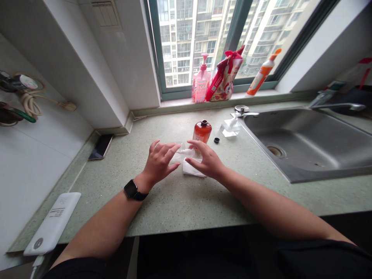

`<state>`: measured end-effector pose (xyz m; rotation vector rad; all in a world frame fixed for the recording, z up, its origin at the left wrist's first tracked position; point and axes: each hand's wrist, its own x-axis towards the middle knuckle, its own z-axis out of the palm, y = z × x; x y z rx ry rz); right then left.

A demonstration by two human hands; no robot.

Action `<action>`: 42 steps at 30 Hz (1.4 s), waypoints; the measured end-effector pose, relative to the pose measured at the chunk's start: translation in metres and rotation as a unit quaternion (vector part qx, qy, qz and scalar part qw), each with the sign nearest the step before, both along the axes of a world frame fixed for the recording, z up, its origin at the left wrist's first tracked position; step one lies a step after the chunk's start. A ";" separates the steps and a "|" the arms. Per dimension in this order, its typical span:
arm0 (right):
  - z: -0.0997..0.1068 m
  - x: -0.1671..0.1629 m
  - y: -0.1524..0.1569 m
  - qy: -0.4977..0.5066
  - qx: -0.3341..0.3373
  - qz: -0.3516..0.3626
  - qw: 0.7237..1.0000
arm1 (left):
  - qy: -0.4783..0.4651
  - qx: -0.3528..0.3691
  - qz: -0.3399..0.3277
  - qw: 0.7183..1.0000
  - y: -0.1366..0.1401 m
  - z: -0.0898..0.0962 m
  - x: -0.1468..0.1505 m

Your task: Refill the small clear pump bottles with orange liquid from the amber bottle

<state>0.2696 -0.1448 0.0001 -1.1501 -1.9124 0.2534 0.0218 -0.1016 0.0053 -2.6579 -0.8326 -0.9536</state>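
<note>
My left hand (158, 162) hovers over the counter with its fingers spread and curved, wearing a black watch at the wrist. Opposite it, my right hand (209, 162) is also open, thumb and fingers apart. Between them lies a whitish, see-through plastic thing (182, 152), partly hidden by my fingers; I cannot tell its kind. Folded white tissue (192, 169) rests beside my right thumb. Just behind my right hand stands an uncapped amber bottle (203, 131), its lower part covered. A small black cap (216, 140) sits to its right, near a clear square pump bottle (231, 127).
A steel sink (302, 143) takes up the right side. On the windowsill stand a pink pump bottle (201, 83), a red bag (226, 75) and an orange-white bottle (263, 75). A phone (101, 147) and white power bank (54, 223) lie at left.
</note>
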 end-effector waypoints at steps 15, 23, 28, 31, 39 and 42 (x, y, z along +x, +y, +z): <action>0.003 0.003 0.004 -0.056 -0.018 -0.039 0.997 | 0.002 -0.001 -0.005 1.000 0.001 -0.002 -0.001; 0.007 0.014 0.004 -0.030 0.021 -0.033 0.999 | -0.009 -0.011 0.024 1.000 0.005 0.000 -0.007; 0.009 0.028 0.007 -0.027 0.030 -0.024 0.999 | -0.011 -0.015 0.042 0.999 0.008 0.000 -0.010; 0.011 0.036 0.007 -0.029 0.034 -0.026 0.999 | -0.016 -0.014 0.042 0.999 0.009 0.000 -0.011; 0.014 0.050 0.009 -0.098 0.031 -0.017 0.995 | -0.034 -0.026 0.042 0.998 0.008 0.002 -0.012; 0.014 0.052 0.010 -0.132 0.019 -0.020 0.991 | -0.043 -0.021 0.031 0.998 0.008 0.002 -0.012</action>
